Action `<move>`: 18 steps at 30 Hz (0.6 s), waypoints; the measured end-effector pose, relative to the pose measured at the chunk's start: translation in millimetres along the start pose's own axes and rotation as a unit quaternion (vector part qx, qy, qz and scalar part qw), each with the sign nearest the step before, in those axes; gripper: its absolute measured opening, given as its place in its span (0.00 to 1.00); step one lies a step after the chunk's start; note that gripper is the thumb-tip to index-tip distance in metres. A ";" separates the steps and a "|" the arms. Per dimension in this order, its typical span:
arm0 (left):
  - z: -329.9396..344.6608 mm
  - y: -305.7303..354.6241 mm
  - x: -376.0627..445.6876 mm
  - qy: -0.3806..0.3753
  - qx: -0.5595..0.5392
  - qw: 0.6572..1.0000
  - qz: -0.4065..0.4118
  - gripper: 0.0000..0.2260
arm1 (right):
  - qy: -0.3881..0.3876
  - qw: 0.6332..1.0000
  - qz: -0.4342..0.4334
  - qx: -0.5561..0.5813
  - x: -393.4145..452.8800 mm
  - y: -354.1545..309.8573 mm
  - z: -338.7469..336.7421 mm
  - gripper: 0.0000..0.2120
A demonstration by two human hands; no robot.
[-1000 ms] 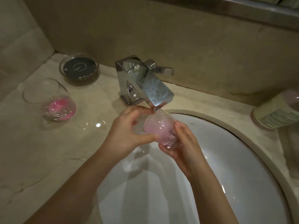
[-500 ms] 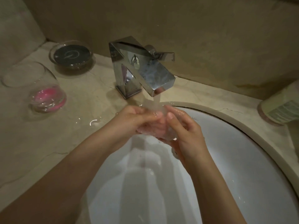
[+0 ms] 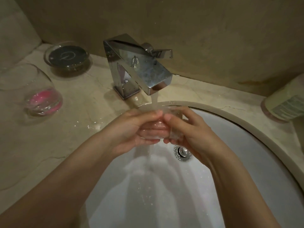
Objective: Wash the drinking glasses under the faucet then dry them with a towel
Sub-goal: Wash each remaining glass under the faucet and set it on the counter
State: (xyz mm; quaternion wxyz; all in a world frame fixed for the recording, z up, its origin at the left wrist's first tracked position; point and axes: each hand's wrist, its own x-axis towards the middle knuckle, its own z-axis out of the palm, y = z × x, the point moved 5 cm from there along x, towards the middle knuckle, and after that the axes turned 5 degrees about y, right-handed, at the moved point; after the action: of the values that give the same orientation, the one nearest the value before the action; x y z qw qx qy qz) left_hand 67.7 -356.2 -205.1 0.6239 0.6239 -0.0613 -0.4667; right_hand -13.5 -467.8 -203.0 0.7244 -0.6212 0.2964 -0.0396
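1. I am standing at a bathroom sink (image 3: pixel 256 145), looking down at my own two bare hands over the white basin.
2. My left hand (image 3: pixel 131 129) and right hand (image 3: pixel 185 129) meet in the middle, both with fingers curled round one clear drinking glass (image 3: pixel 153 129). The left cups it from the left side, and the right wraps it from the right, thumb on top.
3. The glass sits directly under the spout of the square chrome faucet (image 3: pixel 139 69). Water (image 3: pixel 154 97) runs down into it and spills on into the basin, near the drain (image 3: pixel 182 153).
4. This glass is mid-rinse, as I judge it. It has not been dried.
5. A second glass (image 3: pixel 32 91), with pink at its bottom, stands on the stone counter (image 3: pixel 49 145) well to the left, apart from my hands. I cannot tell whether it has been washed yet.
6. Behind that glass is a shallow glass dish (image 3: pixel 67 56) holding a dark round object. A pale bottle (image 3: pixel 284 102) sits at the right edge.
7. Small puddles shine on the counter just left of the basin.
8. No towel shows clearly, so all the drying is, I judge, yet to be done.
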 end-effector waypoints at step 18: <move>4.2 4.5 1.0 0.007 -0.027 1.000 0.002 0.11 | -0.019 1.000 -0.015 0.008 -1.3 -4.7 -14.8 0.23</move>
State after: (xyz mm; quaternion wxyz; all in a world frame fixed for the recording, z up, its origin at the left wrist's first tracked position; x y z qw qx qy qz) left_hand 67.8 -360.8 -200.9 0.6415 0.6102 -0.0456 -0.4626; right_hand -20.2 -481.2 -199.0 0.7342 -0.6202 0.2732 -0.0408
